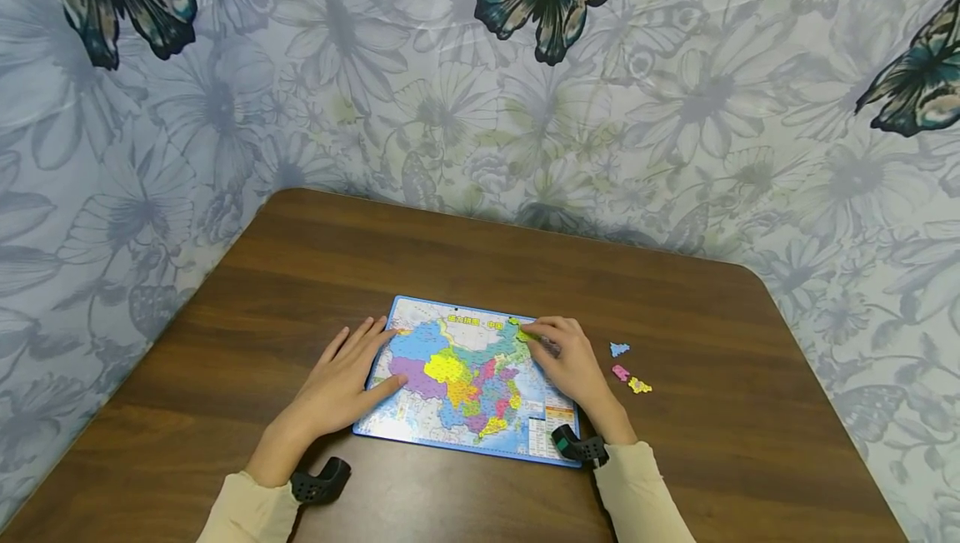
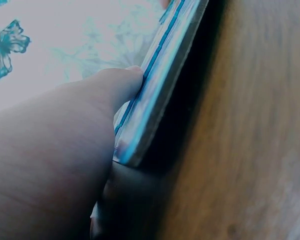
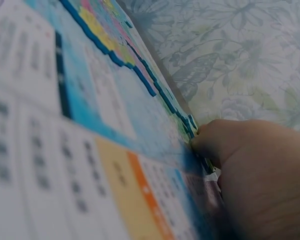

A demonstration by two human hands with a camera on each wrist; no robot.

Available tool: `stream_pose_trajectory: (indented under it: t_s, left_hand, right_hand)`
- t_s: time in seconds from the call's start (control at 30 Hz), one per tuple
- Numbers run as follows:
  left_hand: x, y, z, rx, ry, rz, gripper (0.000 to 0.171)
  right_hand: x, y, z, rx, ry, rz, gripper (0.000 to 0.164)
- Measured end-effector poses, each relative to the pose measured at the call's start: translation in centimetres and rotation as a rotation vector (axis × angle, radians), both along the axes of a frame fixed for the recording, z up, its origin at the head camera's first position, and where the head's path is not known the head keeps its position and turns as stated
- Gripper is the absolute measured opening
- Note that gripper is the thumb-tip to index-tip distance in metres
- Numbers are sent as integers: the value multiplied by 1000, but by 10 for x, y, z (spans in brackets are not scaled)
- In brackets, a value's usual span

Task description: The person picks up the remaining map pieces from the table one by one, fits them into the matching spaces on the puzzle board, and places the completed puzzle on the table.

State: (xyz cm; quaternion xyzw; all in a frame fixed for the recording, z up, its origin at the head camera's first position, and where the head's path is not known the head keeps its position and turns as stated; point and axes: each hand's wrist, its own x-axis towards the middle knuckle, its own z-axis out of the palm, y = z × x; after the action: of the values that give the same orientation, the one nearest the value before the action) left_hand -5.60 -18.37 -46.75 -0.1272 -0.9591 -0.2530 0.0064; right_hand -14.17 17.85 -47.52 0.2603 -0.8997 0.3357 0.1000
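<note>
A map puzzle board (image 1: pixel 408 425) with a blue rim lies on the table, its coloured pieces forming a map. My left hand (image 1: pixel 337 389) rests on the board's left side, fingers spread and straight. In the left wrist view, the thumb (image 2: pixel 122 82) touches the face of the board (image 2: pixel 165 87). At the map's upper right corner, my right hand (image 1: pixel 567 360) pinches a small yellow-green puzzle piece (image 1: pixel 524 336) between thumb and curled fingers. The right wrist view has the right hand (image 3: pixel 265 165) at the board's far side, hiding most of that piece.
Right of the board lie a blue piece (image 1: pixel 618 349), a pink piece (image 1: pixel 620 372) and a yellow piece (image 1: pixel 639 386). The brown wooden table (image 1: pixel 225 393) reaches back to a floral cloth (image 1: pixel 450 110) with butterflies. Both wrists wear black camera bands (image 1: pixel 322 483).
</note>
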Motion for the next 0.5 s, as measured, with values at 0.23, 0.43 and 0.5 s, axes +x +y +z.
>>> stream_pose_trajectory:
  t_s: [0.23,0.43,0.5]
  left_hand:
    - [1,-1,-1,-1,1,-1,79]
    - [1,-1,-1,-3,3,-1,79]
    - [1,-1,-1,-1,4,-1,79]
  right_hand:
    - [1,-3,1,16,-15,9,26]
    - [3,-4,2,25,-28,8,26]
    - [3,-3,2,20,-19,14,25]
